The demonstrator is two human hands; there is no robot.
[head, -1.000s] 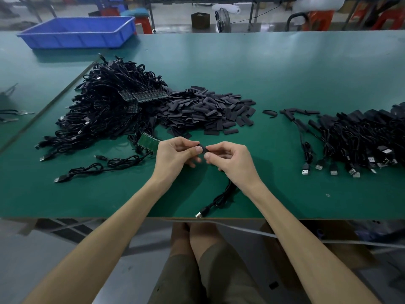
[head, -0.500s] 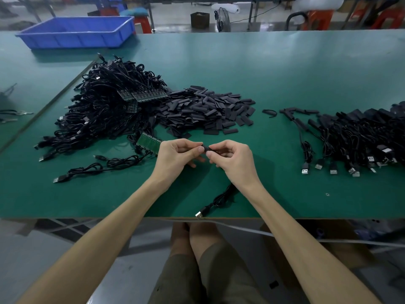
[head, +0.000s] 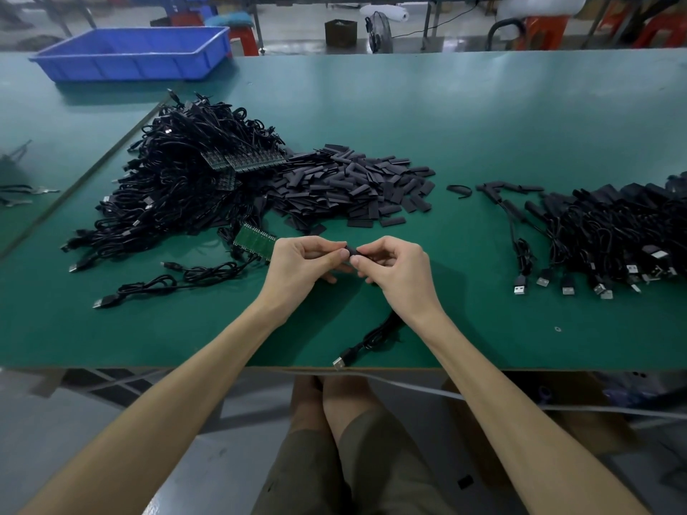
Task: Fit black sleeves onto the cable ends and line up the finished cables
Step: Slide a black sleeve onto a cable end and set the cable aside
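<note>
My left hand (head: 303,259) and my right hand (head: 396,268) meet over the near middle of the green table (head: 483,117), fingertips pinching a short black sleeve (head: 350,251) between them. The cable (head: 375,338) they work on trails from under my right hand to a USB plug (head: 339,362) at the table's front edge. Behind the hands lies a heap of loose black sleeves (head: 353,184). A big tangle of black cables (head: 178,180) with green circuit boards (head: 254,240) lies left. Finished cables (head: 609,236) lie in a row at the right, plugs toward me.
A blue plastic tray (head: 134,53) stands at the far left of the table. One loose cable (head: 167,282) lies left of my hands. A seam with a second table surface runs along the left. My knees show below the table edge.
My hands have stayed in place; the fingers shifted slightly and closed in on the sleeve between them.
</note>
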